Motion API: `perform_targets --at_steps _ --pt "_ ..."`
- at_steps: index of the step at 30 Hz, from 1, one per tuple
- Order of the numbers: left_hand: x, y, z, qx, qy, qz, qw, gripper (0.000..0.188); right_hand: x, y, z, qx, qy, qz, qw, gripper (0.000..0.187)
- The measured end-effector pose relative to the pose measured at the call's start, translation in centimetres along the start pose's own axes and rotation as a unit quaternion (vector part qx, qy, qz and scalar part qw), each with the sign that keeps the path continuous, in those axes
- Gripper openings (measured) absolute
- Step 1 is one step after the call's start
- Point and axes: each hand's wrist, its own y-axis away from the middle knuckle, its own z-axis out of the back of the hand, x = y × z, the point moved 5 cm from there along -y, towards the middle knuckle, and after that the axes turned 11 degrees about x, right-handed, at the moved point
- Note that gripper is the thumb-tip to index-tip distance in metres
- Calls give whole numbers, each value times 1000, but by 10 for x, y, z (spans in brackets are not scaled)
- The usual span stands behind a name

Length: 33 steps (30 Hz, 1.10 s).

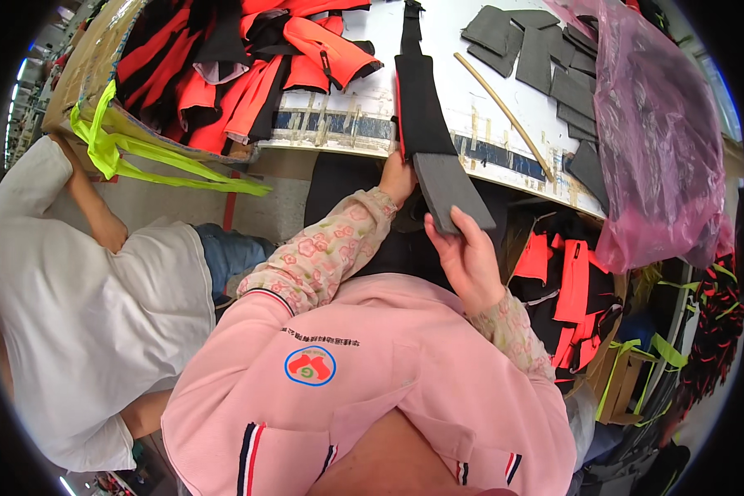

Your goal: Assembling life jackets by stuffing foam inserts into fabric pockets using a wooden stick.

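A long black fabric sleeve with a red-orange edge [426, 107] lies over the table's front edge, its near end toward me. My left hand [398, 177] grips that near end from the left side; some of its fingers are hidden behind the cloth. A flat grey foam pad [453, 195] sits with its far end at the sleeve's mouth, and I cannot tell how far inside it reaches. At the pad's near end, my right hand [469, 263] pinches it between thumb and fingers.
Orange and black fabric pieces [248, 74] fill a carton [83, 74] at left. A wooden stick [504, 112], grey foam pads [533, 50] and a pink plastic bag [657, 132] occupy the table's right. More orange pieces [572, 285] hang below. A person in white [99, 281] sits at left.
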Motion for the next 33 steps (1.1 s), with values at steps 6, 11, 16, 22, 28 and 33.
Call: perform_targets --at_steps 6,11,16,22,28,33 --pt "1 14 -15 42 105 -21 993 28 -11 -79 16 30 44 36 998 22" --pt "12 13 2 57 93 -6 994 21 -8 -70 -1 78 77 -72 991 19" --pt "-8 15 -4 182 155 -1 971 22 3 -6 -64 186 770 369 487 34" --pt "8 18 -8 61 246 42 966 17 -12 -51 -25 88 904 268 322 48" --pt "16 20 -5 50 131 1 990 19 -11 -80 -18 91 914 256 300 21" --pt "23 22 -7 -5 95 59 994 16 -14 -99 2 98 911 229 328 5"
